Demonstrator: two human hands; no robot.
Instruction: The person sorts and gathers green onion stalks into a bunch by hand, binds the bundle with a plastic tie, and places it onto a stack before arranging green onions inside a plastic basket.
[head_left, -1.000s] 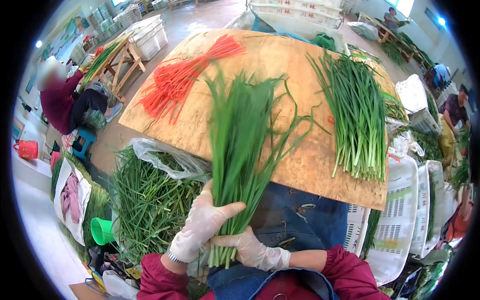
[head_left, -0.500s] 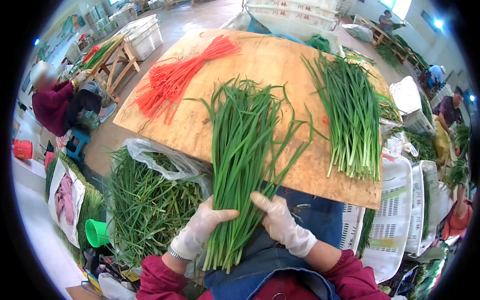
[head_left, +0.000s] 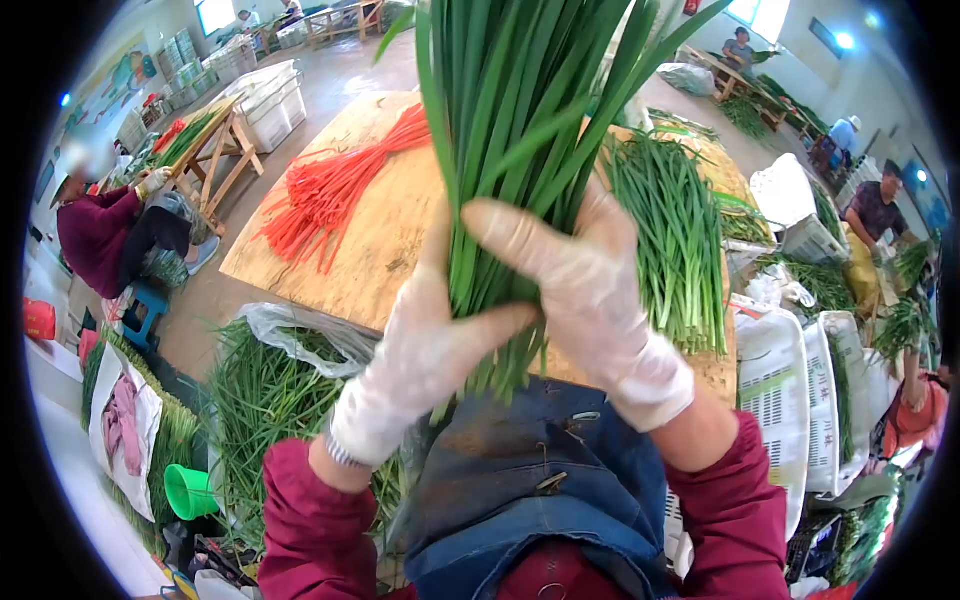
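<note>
Both my hands wear pale gloves and hold a bunch of long green leafy stalks (head_left: 520, 120) upright, close to the camera. My left hand (head_left: 420, 340) is wrapped round its lower left side, thumb across the front. From the right, my right hand (head_left: 590, 290) grips the same bunch, its thumb over the leaves. Behind lies a wooden board (head_left: 340, 290), with a fan of red strips (head_left: 335, 185) at its left and a second green bunch (head_left: 680, 240) at its right. The raised bunch hides the middle of the board.
Loose greens (head_left: 260, 400) fill a plastic-lined container at lower left, near a green cup (head_left: 190, 491). White crates (head_left: 770, 400) stand at the right. One person (head_left: 110, 225) sits by a wooden bench at the left; others work at the right and far back.
The bunch has been lifted from low over the board's front edge, up and towards the camera. Both hands have risen with it, and my right hand now closes farther round it.
</note>
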